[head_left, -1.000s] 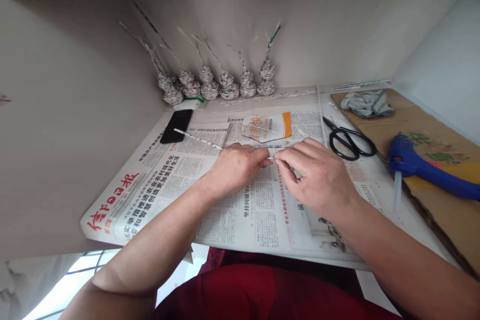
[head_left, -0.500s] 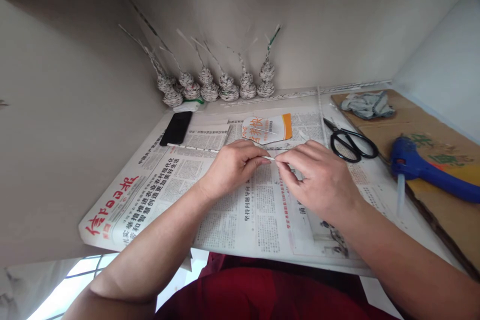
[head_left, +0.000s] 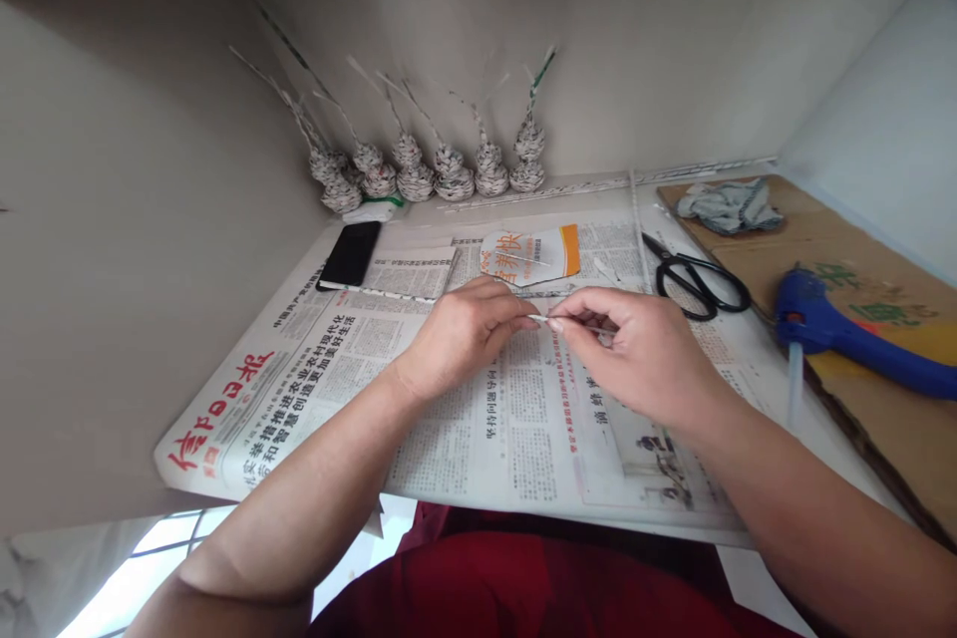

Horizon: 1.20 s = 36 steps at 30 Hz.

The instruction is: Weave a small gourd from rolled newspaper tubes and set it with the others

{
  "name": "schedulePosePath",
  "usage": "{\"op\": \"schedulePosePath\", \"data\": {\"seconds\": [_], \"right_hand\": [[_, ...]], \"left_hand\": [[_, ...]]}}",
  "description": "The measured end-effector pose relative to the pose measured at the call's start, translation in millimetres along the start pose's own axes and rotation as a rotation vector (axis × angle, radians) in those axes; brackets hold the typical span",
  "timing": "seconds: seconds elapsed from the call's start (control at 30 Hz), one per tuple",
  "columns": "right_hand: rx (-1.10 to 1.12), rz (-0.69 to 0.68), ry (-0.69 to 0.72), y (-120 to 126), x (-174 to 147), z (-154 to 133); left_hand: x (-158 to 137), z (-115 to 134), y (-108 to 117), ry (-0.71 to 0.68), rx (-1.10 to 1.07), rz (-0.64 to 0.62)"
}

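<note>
A thin rolled newspaper stick (head_left: 539,318) runs between my two hands above the newspaper-covered table (head_left: 478,449). My left hand (head_left: 471,329) is closed, pinching it between thumb and fingers. My right hand (head_left: 628,334) pinches the stick just to the right, fingertips nearly touching the left ones. A thin length shows under the curled right fingers. Leftward from the left hand, a printed paper stick (head_left: 396,296) reaches toward the black phone (head_left: 353,255); whether it is the same stick is hidden by the hand. Behind the hands lies a cut piece of orange-and-white packaging (head_left: 534,254).
Several woven paper gourds (head_left: 454,174) stand along the back wall, stems pointing up. Black-handled scissors (head_left: 699,284) lie to the right. On the cardboard (head_left: 844,229) are a crumpled cloth (head_left: 733,206) and a blue glue gun (head_left: 844,334). Long paper sticks (head_left: 598,185) lie at the back.
My right hand has rolled over, its thumb now lower and its fingers curled around the stick. The left hand stays almost in place.
</note>
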State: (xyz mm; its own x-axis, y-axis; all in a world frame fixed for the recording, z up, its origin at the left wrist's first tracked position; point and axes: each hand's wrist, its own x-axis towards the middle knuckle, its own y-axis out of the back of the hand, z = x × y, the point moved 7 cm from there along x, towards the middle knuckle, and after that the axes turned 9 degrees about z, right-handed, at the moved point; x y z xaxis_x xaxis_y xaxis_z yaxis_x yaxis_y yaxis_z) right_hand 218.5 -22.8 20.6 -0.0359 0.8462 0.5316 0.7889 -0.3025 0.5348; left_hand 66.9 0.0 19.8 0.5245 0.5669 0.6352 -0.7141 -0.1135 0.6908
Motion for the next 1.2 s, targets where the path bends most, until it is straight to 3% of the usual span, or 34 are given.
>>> {"op": "schedulePosePath", "data": {"seconds": [0.17, 0.23, 0.53, 0.73, 1.03, 1.2], "right_hand": [[-0.177, 0.063, 0.232, 1.5, 0.6, -7.7], [-0.187, 0.06, 0.245, 0.9, 0.3, -8.8], [0.037, -0.078, -0.128, -4.8, -0.6, 5.3], [0.108, -0.151, -0.266, -9.4, -0.5, 12.9], [0.155, -0.249, -0.383, -16.4, -2.9, 21.8], [0.14, -0.221, -0.351, -16.1, -1.1, 23.3]], "left_hand": [[-0.9, -4.9, 0.6, 0.009, 0.027, 0.02], [-1.1, -4.9, 0.9, 0.007, 0.028, 0.023], [-1.1, 1.8, -1.7, -0.028, 0.059, -0.003], [-1.2, 2.7, -3.6, -0.05, 0.073, -0.033], [-1.5, 5.5, -5.8, -0.082, 0.079, -0.063], [-1.0, 4.6, -5.8, -0.065, 0.054, -0.058]]}}
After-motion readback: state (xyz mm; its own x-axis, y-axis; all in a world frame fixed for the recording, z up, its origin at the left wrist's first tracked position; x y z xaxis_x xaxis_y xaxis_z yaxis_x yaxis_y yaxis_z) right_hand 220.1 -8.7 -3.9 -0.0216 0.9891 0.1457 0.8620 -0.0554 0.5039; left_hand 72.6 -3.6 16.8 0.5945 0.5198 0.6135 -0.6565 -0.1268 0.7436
